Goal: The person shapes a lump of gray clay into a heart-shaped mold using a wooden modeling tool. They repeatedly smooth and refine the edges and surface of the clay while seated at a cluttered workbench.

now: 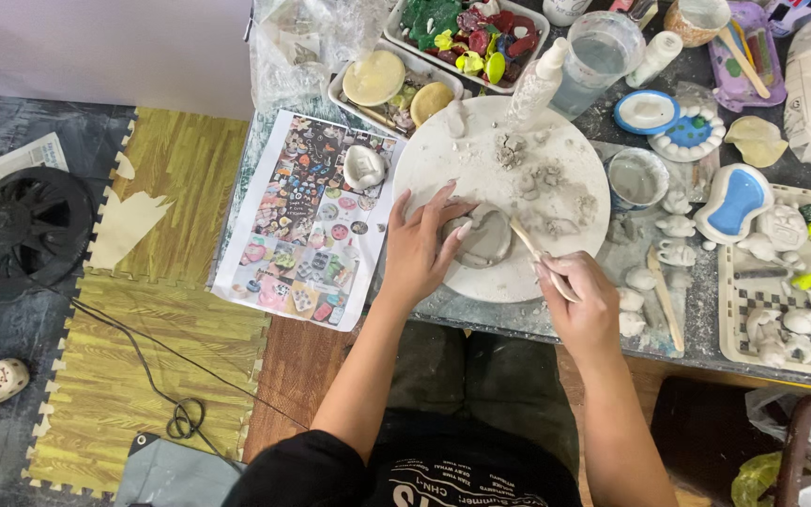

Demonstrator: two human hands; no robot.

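Observation:
A flat grey clay piece (pixel 487 239) lies on a round white board (pixel 481 169) dusted with clay crumbs. My left hand (pixel 420 249) rests on the board with its fingers spread, fingertips pressing the clay piece's left edge. My right hand (pixel 579 305) grips a thin wooden modelling tool (pixel 529 246), whose tip touches the clay piece's right side. Small lumps of clay (pixel 542 178) sit on the far part of the board.
A printed sheet of colourful pictures (pixel 307 225) lies left of the board. Trays of painted and unpainted clay figures (pixel 481 33) (pixel 790 300), a plastic water cup (pixel 598 56), a small bowl (pixel 635 176) and another wooden stick (pixel 665 300) crowd the table. A black fan (pixel 30 225) stands on the floor mats.

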